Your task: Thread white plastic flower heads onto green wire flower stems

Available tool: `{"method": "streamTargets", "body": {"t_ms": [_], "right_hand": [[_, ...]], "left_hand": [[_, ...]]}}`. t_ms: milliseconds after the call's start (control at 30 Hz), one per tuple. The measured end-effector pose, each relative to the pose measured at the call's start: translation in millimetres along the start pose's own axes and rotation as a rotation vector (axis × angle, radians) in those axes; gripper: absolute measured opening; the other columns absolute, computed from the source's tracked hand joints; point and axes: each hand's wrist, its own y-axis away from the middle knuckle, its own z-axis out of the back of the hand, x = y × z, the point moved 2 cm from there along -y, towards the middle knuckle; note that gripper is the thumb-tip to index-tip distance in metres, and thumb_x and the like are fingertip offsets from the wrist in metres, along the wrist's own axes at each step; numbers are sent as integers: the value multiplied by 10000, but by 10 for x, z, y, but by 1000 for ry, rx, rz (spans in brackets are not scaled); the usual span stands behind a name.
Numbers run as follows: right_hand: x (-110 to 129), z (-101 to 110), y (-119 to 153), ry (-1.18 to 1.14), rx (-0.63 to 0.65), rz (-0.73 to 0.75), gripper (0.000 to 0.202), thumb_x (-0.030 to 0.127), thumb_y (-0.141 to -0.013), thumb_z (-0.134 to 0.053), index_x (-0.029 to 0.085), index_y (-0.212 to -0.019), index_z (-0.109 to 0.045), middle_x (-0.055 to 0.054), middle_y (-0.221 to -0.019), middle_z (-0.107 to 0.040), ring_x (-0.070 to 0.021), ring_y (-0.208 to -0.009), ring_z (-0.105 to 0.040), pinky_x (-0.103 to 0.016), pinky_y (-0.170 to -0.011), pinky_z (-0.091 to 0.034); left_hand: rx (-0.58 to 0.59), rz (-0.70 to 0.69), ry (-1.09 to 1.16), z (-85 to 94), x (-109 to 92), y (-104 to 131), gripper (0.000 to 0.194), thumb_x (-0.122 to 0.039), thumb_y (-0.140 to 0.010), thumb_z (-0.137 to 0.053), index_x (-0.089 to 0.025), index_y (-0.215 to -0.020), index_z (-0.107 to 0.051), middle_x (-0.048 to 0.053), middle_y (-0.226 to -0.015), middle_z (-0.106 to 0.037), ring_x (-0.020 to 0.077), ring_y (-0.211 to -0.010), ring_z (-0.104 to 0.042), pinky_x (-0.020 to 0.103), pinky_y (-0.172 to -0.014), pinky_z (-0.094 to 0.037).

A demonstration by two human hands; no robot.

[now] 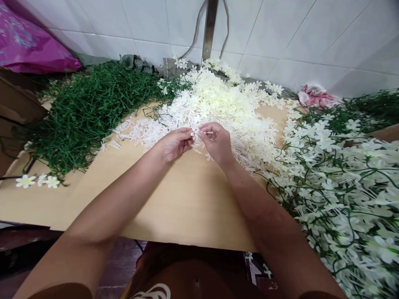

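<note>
My left hand (177,143) and my right hand (216,141) meet over the near edge of a heap of loose artificial flowers. Between the fingertips of both is a small white artificial flower (195,132), pinched from either side. A thin white stamen piece seems to stick out past my right fingers; its exact shape is too small to tell. Right behind the hands lie white stamen pieces (146,131), and beyond them white and pale yellow flower heads (224,99).
Green plastic stems (93,108) are heaped at the left, near a pink bag (31,41). Assembled white flower sprays (352,187) pile up at the right. A few flowers (37,180) lie on the cardboard-covered table (174,203). A tiled wall (286,37) stands behind.
</note>
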Motion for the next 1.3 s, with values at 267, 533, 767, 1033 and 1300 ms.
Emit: {"method": "streamTargets", "body": {"t_ms": [267,533,767,1033,1300], "right_hand": [[-24,4,9,121,51,41,64,179,-758,-626,206,-731,-575,-29,-856,-617,-145,-821,-611,-298,-697,-561],[-15,-4,27,189,126,80,72,178,-771,-612,208,-718,-573,-38,-889,-623,-161,-871,-607,-329,-752,-564],[-52,6,8,34,169,-170,128,269,-726,-680,196,-714,-575,-31,-828,-647,-153,-771,-621,-308,-668,-534],[-32,27,-27,-123,137,-257,197,303,-675,-702,195,-697,-538,43,-607,-560,-77,-535,-500,-245,-532,-425],[-100,29,-60,-169,152,-233,296,342,-677,-701,203,-899,-564,53,-673,-531,-68,-567,-487,-243,-548,-447]], "left_hand": [[-28,35,62,-15,4,-7,193,35,-775,-506,-125,-681,-561,-23,-507,-528,55,-455,-495,141,-494,-421],[3,-8,-58,-9,27,8,131,13,-696,-643,-107,-654,-612,-4,-528,-582,50,-482,-515,149,-524,-426],[-41,-74,-100,-3,36,13,174,-14,-666,-695,-128,-695,-567,-33,-526,-575,48,-458,-503,150,-513,-415],[-119,-342,-674,127,-238,21,106,-128,-765,-625,-163,-672,-589,28,-685,-600,138,-679,-550,247,-671,-415],[-483,-545,-1651,718,-622,-108,62,-134,-733,-623,-185,-725,-656,103,-981,-630,354,-1164,-467,477,-1015,-265]]}}
